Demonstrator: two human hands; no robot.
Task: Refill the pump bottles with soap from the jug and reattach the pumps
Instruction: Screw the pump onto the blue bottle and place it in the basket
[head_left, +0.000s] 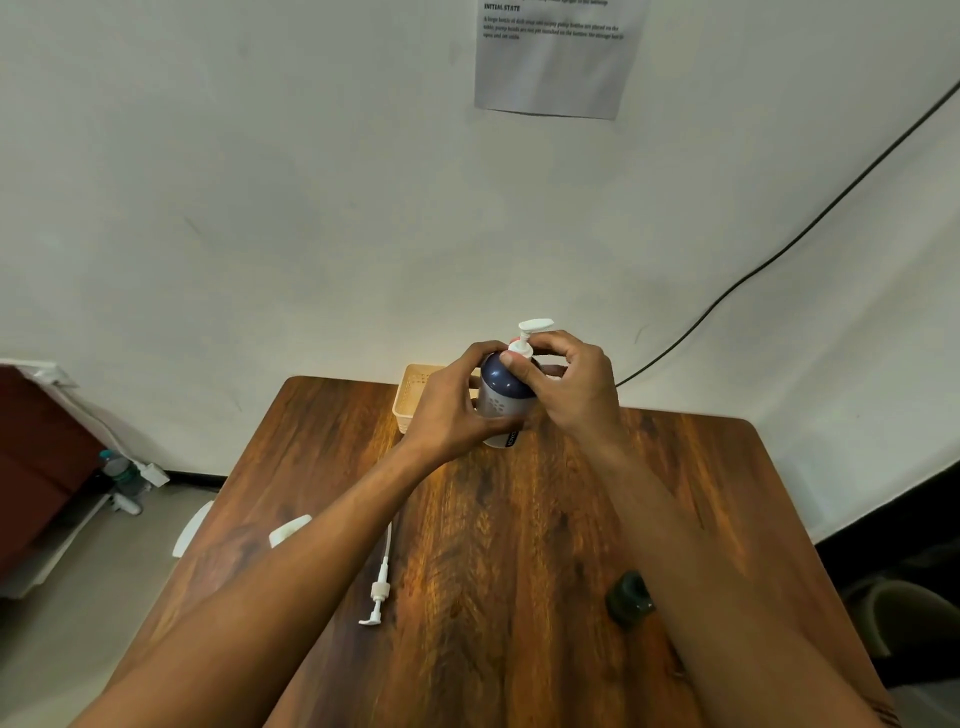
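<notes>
Left hand (451, 410): closed around the side of the pump bottle (503, 400), which is held upright near the far edge of the counter (519, 545).
Right hand (569, 384): closed on the white collar of the pump (530, 335) at the bottle's neck, with the thumb laid over the dark shoulder.
Pump bottle: dark blue at the top, paler below, with a dark label near the base; whether the base touches the counter cannot be told.
Pump: seated in the neck, its nozzle pointed to the right.
Basket (413, 397): pale, perforated, seen just behind the left hand against the wall.
Loose pump (379, 587): laid flat on the counter beside the left forearm, its tube pointed away.
Dark cap (629, 597): placed on the counter, partly hidden by the right forearm.
White object (289, 529): seen by the left forearm, blurred, kind not clear.
</notes>
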